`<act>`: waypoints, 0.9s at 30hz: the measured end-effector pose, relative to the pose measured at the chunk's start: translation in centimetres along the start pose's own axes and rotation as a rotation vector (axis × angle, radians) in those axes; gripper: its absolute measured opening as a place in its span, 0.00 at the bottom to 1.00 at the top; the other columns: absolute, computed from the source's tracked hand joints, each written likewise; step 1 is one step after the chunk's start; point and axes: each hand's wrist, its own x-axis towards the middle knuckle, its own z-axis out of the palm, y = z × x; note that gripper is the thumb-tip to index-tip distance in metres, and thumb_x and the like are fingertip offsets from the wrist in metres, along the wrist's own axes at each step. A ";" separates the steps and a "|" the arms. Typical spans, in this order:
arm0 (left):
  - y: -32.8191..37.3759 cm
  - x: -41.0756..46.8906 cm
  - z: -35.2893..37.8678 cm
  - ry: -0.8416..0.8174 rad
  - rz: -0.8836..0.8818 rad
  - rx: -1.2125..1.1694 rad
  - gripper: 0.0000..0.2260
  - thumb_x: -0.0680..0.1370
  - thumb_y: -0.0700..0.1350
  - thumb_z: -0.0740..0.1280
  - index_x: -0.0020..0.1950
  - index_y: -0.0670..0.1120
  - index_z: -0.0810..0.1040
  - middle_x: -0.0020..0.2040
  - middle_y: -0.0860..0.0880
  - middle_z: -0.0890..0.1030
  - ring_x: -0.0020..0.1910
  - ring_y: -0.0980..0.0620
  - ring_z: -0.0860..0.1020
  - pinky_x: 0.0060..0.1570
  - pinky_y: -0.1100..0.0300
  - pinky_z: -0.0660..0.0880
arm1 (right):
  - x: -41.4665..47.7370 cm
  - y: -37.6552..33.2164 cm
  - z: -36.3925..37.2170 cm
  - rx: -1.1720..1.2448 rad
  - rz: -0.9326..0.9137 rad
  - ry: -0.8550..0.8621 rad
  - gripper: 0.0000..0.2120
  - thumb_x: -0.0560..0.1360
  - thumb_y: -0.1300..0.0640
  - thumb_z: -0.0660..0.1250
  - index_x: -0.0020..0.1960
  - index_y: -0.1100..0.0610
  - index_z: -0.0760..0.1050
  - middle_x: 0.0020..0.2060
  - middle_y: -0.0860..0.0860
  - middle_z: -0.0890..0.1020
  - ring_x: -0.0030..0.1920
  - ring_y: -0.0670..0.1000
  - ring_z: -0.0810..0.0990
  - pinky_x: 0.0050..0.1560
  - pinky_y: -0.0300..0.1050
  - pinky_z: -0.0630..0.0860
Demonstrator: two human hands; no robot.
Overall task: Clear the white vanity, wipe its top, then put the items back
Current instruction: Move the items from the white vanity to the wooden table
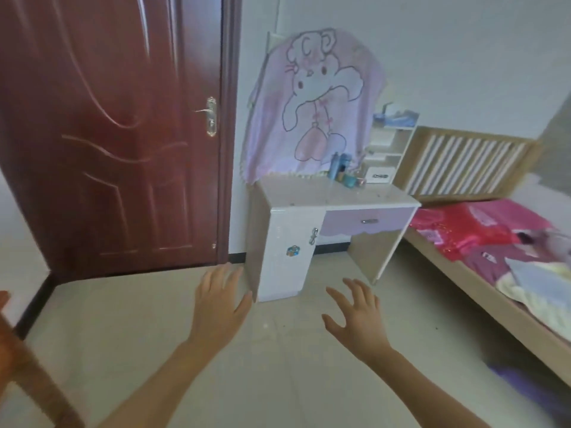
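Observation:
The white vanity (pixel 296 196) stands against the far wall, with a lilac drawer and a white cabinet door below. A pink cartoon cloth (pixel 315 106) drapes over its mirror. At the back right of the top stand several small items: a blue bottle (pixel 334 165), a teal jar (pixel 350 180) and a small pink-topped thing (pixel 361 181). My left hand (pixel 217 301) and my right hand (pixel 358 315) are stretched out in front of me over the floor, fingers spread, holding nothing, well short of the vanity.
A dark red door (pixel 117 128) stands left of the vanity. A wooden bed (pixel 482 291) with pink bedding runs along the right. A white shelf unit (pixel 390 143) rises on the vanity's right side. A brown wooden piece (pixel 27 366) sits at the lower left.

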 end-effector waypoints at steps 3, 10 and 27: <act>5.4 1.0 2.1 0.003 -0.005 -0.084 0.26 0.72 0.54 0.53 0.58 0.38 0.76 0.57 0.37 0.77 0.57 0.35 0.72 0.57 0.42 0.69 | -1.8 5.1 -2.6 -0.041 0.061 0.024 0.21 0.65 0.42 0.60 0.55 0.49 0.69 0.51 0.59 0.80 0.56 0.57 0.67 0.45 0.56 0.77; 13.2 3.6 5.1 0.026 0.076 -0.172 0.27 0.72 0.56 0.53 0.60 0.39 0.75 0.58 0.39 0.76 0.59 0.48 0.61 0.56 0.44 0.68 | -2.9 12.8 -6.0 -0.085 0.135 0.106 0.22 0.65 0.42 0.58 0.55 0.50 0.69 0.50 0.59 0.80 0.55 0.55 0.67 0.42 0.55 0.76; 19.3 19.8 16.8 0.052 0.030 -0.273 0.18 0.75 0.46 0.64 0.62 0.40 0.73 0.62 0.40 0.74 0.64 0.37 0.66 0.61 0.43 0.65 | 8.1 28.1 -3.9 -0.047 0.136 0.187 0.24 0.62 0.47 0.67 0.58 0.49 0.69 0.53 0.57 0.78 0.53 0.57 0.74 0.44 0.55 0.76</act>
